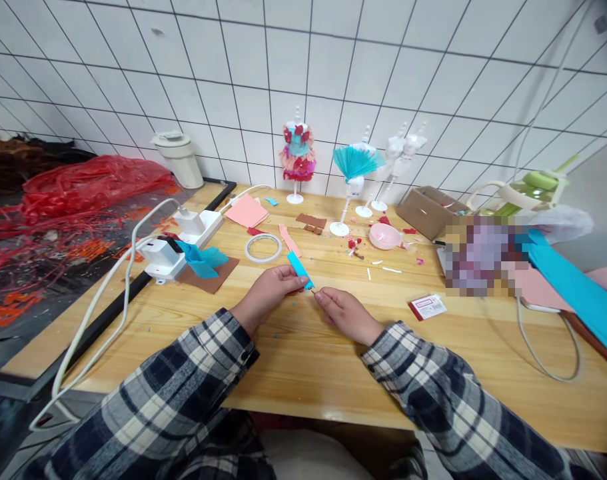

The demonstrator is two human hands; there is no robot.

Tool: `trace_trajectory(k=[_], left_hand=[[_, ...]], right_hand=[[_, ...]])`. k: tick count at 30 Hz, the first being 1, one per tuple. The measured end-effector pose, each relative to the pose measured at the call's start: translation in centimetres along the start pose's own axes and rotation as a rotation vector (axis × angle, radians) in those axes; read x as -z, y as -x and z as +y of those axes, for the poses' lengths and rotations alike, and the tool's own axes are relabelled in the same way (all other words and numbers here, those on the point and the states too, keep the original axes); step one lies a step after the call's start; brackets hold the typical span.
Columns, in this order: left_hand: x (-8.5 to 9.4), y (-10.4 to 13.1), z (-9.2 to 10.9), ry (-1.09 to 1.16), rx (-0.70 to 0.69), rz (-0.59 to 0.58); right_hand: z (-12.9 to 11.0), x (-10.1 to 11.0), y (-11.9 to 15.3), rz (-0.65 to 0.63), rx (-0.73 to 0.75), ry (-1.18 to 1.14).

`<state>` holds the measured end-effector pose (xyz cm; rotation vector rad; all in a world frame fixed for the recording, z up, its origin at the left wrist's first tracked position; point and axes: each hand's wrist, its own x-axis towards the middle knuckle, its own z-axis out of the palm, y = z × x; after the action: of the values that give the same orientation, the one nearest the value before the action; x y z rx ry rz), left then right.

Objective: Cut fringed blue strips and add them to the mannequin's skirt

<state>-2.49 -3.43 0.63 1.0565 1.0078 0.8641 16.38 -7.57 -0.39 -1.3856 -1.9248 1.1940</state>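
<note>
A narrow strip of bright blue crepe paper [298,267] is held up over the wooden table, its lower end fringed or cut unevenly. My left hand [270,292] pinches the strip near that lower end between thumb and fingers. At the same end my right hand [347,313] is closed in a pinch; a thin dark tip shows at its fingers, too small to name. Just beyond the hands lie a peach paper strip [290,241] and a roll of tape [263,258] on its side.
Mini dress forms stand by the wall, one in a ruffled paper dress [298,157], another with a blue paper fan [358,160]. A pink bowl [384,245], paper scraps and a cardboard box [426,210] lie nearby. Left is a power strip [203,230] with cables; right, a label card [428,307].
</note>
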Motion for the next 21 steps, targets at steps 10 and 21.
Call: trace_trajectory(k=[10, 21], left_hand=[[-0.49, 0.08, 0.00, 0.026, -0.001, 0.049], [-0.55, 0.04, -0.25, -0.005, -0.001, 0.024]], right_hand=[[-0.43, -0.60, 0.30, 0.105, 0.015, 0.116], [-0.35, -0.80, 0.20, 0.123, -0.003, 0.121]])
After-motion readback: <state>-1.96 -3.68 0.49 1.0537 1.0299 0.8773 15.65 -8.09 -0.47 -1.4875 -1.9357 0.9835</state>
